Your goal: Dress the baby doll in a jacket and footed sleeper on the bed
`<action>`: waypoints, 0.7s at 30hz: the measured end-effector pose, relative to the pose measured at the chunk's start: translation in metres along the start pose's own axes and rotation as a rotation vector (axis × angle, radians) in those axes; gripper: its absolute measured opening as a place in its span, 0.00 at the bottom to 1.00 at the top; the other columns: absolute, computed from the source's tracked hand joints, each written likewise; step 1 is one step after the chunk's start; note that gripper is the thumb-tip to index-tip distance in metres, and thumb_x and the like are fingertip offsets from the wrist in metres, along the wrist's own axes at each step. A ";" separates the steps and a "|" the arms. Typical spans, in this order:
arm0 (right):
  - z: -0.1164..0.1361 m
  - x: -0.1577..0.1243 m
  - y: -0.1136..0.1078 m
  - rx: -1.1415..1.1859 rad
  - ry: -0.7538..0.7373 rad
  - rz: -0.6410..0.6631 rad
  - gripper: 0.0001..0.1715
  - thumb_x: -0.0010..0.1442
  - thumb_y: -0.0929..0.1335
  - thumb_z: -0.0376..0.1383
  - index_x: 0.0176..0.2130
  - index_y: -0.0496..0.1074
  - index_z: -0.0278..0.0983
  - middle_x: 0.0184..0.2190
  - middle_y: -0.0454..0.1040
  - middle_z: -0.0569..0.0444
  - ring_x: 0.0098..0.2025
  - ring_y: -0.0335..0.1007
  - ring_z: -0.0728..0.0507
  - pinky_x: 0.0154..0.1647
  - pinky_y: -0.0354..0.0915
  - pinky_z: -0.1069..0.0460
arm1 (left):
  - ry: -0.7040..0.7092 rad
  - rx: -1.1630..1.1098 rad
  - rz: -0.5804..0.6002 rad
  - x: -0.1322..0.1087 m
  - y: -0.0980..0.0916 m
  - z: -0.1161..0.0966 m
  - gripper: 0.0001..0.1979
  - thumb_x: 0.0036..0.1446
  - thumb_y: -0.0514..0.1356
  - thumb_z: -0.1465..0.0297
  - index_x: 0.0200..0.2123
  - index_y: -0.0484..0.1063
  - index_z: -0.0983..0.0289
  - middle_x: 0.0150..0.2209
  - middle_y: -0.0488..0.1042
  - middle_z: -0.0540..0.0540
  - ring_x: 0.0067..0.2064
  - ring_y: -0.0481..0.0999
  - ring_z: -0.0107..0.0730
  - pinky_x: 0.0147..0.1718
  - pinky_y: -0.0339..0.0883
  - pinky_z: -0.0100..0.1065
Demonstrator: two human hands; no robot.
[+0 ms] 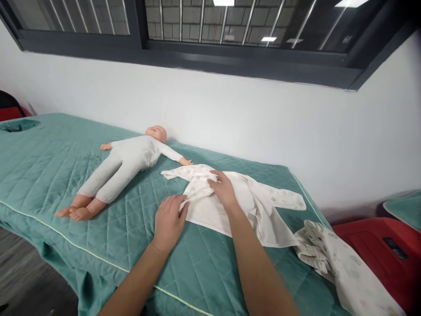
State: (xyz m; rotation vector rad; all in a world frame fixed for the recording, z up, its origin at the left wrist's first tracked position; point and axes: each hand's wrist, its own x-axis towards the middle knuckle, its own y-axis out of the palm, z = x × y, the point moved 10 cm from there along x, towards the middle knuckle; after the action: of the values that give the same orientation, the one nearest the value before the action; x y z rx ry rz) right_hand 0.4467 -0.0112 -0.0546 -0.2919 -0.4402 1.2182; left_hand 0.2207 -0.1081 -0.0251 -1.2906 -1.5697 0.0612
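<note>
A small white baby shirt [213, 215] with a faint print lies spread on the green quilted bed cover, its front partly folded back and its sleeves out to both sides. My left hand [170, 221] pinches the shirt's near left edge between thumb and fingers. Farther in, my right hand [222, 186] grips a fold of the same shirt near its middle. A baby doll [134, 153] with a white cloth body lies on its back to the left, one hand close to the shirt's left sleeve.
The green bed cover [131, 237] runs along a white wall under a dark-framed window [246, 57]. Crumpled printed baby clothing [345, 263] hangs over the right end, beside a red plastic chair [368, 237]. A hole [19, 126] opens in the bed at far left.
</note>
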 end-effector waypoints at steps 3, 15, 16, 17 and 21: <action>-0.009 0.002 -0.020 -0.086 0.042 -0.059 0.28 0.52 0.67 0.38 0.53 0.69 0.38 0.41 0.74 0.52 0.37 0.72 0.43 0.44 0.68 0.48 | 0.054 0.010 0.078 -0.003 0.002 -0.010 0.14 0.60 0.56 0.75 0.50 0.68 0.62 0.44 0.76 0.57 0.46 0.73 0.42 0.43 0.66 0.41; -0.008 -0.001 -0.034 -0.422 0.103 -0.071 0.22 0.54 0.67 0.34 0.51 0.70 0.39 0.44 0.73 0.45 0.48 0.71 0.35 0.51 0.63 0.44 | 0.226 -0.061 0.264 -0.009 0.015 -0.045 0.08 0.65 0.54 0.71 0.40 0.73 0.61 0.37 0.77 0.54 0.39 0.75 0.34 0.38 0.67 0.36; -0.009 -0.001 -0.033 -0.430 0.120 -0.058 0.20 0.55 0.67 0.36 0.49 0.71 0.39 0.42 0.74 0.44 0.47 0.71 0.34 0.50 0.63 0.43 | 0.227 -0.072 0.265 -0.009 0.015 -0.046 0.08 0.66 0.54 0.69 0.40 0.73 0.61 0.37 0.77 0.54 0.39 0.76 0.34 0.38 0.67 0.35; -0.009 -0.001 -0.032 -0.434 0.135 -0.046 0.18 0.56 0.68 0.40 0.47 0.72 0.39 0.40 0.75 0.44 0.47 0.72 0.33 0.50 0.63 0.41 | 0.241 -0.074 0.271 -0.009 0.016 -0.048 0.09 0.66 0.54 0.68 0.39 0.74 0.61 0.36 0.77 0.54 0.38 0.76 0.34 0.37 0.68 0.35; -0.008 0.002 -0.026 -0.398 0.140 -0.020 0.20 0.57 0.68 0.45 0.47 0.73 0.41 0.41 0.77 0.44 0.46 0.73 0.32 0.49 0.63 0.39 | 0.280 -0.068 0.278 -0.011 0.017 -0.052 0.11 0.67 0.53 0.66 0.37 0.74 0.62 0.33 0.77 0.54 0.36 0.75 0.34 0.36 0.67 0.35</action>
State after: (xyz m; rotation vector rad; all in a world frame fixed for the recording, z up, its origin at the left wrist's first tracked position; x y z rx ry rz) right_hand 0.4727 -0.0176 -0.0497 -0.7073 -0.5616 1.0772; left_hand 0.2680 -0.1366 -0.0193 -1.4948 -1.1580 0.0003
